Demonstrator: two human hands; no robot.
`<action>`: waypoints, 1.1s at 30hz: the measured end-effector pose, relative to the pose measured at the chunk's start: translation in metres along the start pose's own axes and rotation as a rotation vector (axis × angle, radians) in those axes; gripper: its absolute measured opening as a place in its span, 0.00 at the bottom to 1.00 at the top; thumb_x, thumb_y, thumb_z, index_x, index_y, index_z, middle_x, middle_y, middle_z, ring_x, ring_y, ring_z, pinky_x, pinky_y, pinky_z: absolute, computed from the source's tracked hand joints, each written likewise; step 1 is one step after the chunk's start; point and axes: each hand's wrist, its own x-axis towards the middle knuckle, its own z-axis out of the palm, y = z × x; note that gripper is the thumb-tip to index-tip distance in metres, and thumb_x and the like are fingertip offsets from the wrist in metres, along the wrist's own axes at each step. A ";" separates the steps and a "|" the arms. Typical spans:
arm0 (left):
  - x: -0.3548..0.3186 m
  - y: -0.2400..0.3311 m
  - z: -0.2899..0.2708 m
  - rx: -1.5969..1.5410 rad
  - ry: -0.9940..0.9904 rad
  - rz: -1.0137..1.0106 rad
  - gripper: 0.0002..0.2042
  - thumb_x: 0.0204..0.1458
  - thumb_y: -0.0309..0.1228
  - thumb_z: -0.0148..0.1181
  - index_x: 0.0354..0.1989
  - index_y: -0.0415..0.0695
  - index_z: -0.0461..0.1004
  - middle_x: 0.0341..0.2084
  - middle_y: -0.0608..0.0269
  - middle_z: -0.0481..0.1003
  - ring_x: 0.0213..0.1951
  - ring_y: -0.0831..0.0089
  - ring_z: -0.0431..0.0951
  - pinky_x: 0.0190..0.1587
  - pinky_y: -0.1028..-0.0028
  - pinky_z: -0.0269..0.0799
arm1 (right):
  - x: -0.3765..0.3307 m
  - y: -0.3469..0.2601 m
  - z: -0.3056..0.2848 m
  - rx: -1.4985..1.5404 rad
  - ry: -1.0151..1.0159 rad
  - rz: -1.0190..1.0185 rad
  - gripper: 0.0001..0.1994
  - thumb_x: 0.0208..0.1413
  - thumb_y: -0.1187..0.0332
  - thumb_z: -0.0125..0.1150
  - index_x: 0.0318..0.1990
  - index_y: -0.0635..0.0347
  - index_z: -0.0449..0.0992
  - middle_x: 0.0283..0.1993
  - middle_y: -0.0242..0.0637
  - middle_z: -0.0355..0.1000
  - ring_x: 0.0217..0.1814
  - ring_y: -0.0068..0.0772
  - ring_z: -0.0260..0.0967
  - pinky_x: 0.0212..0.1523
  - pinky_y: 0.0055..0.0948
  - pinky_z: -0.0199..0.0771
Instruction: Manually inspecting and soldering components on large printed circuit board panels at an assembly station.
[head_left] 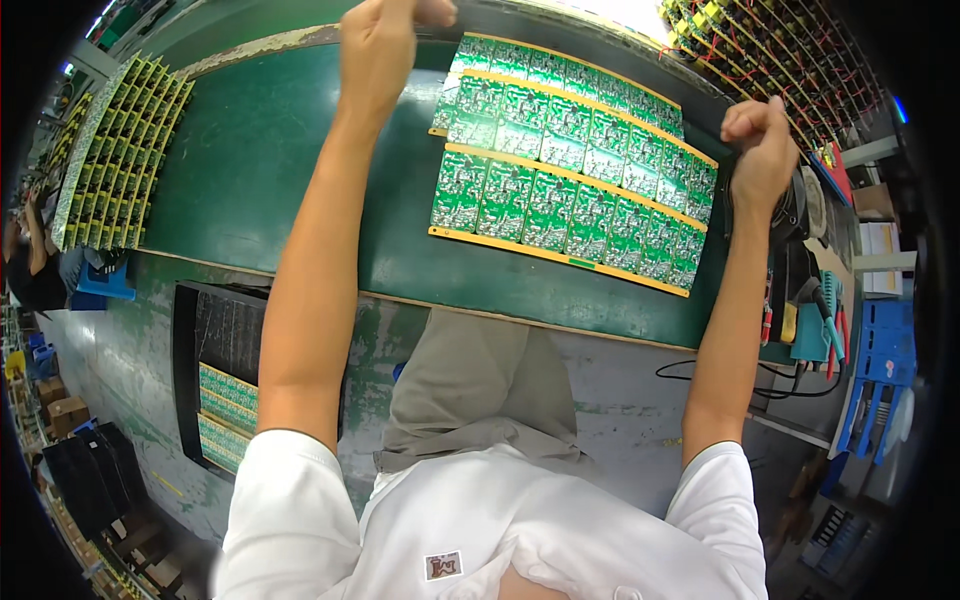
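My left hand (380, 42) is at the far edge of the green bench, its fingers curled; the top of the picture cuts part of it off, so whatever it may hold is hidden. On the right, my right hand (762, 158) is closed in a loose fist beside the ends of the board panels, with nothing visible in it. Between my forearms lie green circuit board panels with yellow edge strips: a near one (565, 212), a middle one (590, 128) and a far one (560, 68). The panels are side by side, their soldered faces up.
The green bench top (250, 130) runs left to a rack of upright boards (120, 150). More populated boards (775, 60) stand at the far right. Pliers and cutters (825, 315) hang at the right. A black bin (225, 320) by my left holds further board panels (228, 410).
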 end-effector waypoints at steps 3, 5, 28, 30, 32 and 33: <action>-0.042 0.020 -0.045 -0.122 0.121 0.102 0.16 0.59 0.31 0.44 0.32 0.36 0.79 0.24 0.62 0.74 0.30 0.74 0.72 0.40 0.78 0.66 | -0.013 -0.025 -0.010 0.053 -0.020 -0.097 0.22 0.67 0.65 0.37 0.21 0.64 0.68 0.27 0.39 0.70 0.28 0.29 0.63 0.33 0.24 0.64; -0.079 0.021 -0.077 -0.208 0.209 0.033 0.15 0.60 0.31 0.43 0.36 0.37 0.77 0.23 0.62 0.73 0.28 0.73 0.71 0.38 0.77 0.66 | -0.043 -0.043 -0.036 -0.044 -0.035 -0.101 0.20 0.67 0.65 0.36 0.23 0.62 0.67 0.28 0.40 0.68 0.30 0.30 0.60 0.34 0.26 0.63; -0.231 -0.035 -0.168 0.417 0.132 -0.448 0.10 0.54 0.27 0.58 0.35 0.29 0.74 0.26 0.56 0.76 0.29 0.75 0.70 0.36 0.78 0.67 | -0.140 -0.073 -0.216 -0.398 0.534 0.509 0.18 0.64 0.60 0.49 0.55 0.60 0.72 0.43 0.41 0.73 0.35 0.24 0.71 0.26 0.21 0.69; -0.234 -0.023 -0.165 0.376 0.022 -0.424 0.09 0.55 0.28 0.58 0.33 0.32 0.74 0.27 0.58 0.76 0.29 0.74 0.71 0.37 0.77 0.67 | -0.134 -0.093 -0.217 -0.529 0.542 0.503 0.17 0.65 0.60 0.48 0.54 0.61 0.73 0.41 0.41 0.73 0.35 0.24 0.71 0.27 0.20 0.69; -0.241 -0.014 -0.172 0.237 0.012 -0.409 0.08 0.56 0.28 0.58 0.31 0.34 0.74 0.27 0.60 0.76 0.29 0.74 0.71 0.38 0.78 0.67 | -0.136 -0.111 -0.223 -0.627 0.514 0.512 0.17 0.65 0.61 0.47 0.52 0.61 0.74 0.39 0.40 0.73 0.35 0.23 0.71 0.28 0.20 0.69; -0.241 -0.012 -0.172 0.170 0.015 -0.413 0.07 0.56 0.28 0.57 0.30 0.36 0.74 0.27 0.61 0.75 0.28 0.75 0.71 0.38 0.78 0.67 | -0.139 -0.118 -0.227 -0.612 0.553 0.418 0.16 0.65 0.61 0.48 0.52 0.61 0.75 0.39 0.40 0.74 0.34 0.23 0.71 0.28 0.19 0.69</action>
